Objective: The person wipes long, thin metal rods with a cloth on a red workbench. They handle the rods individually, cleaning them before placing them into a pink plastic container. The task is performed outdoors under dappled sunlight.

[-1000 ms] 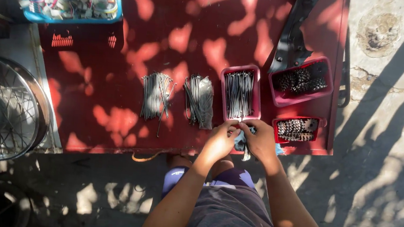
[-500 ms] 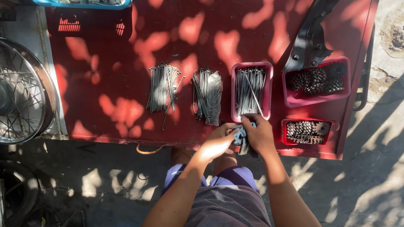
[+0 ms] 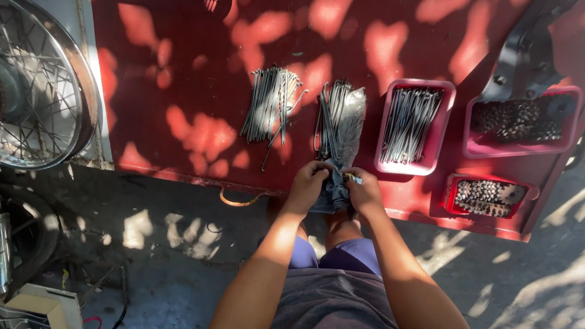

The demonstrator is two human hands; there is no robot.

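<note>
Left hand [image 3: 307, 180] and right hand [image 3: 363, 190], knuckles up, pinch the near end of a plastic-wrapped spoke bundle [image 3: 340, 122] at the red bench [image 3: 171, 88] edge.

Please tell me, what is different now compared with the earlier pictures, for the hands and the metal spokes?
Both hands shifted left, from below the pink tray to the middle spoke bundle. The left hand and right hand now grip its plastic wrap. The loose bundle and trays of small parts stayed put.
</note>
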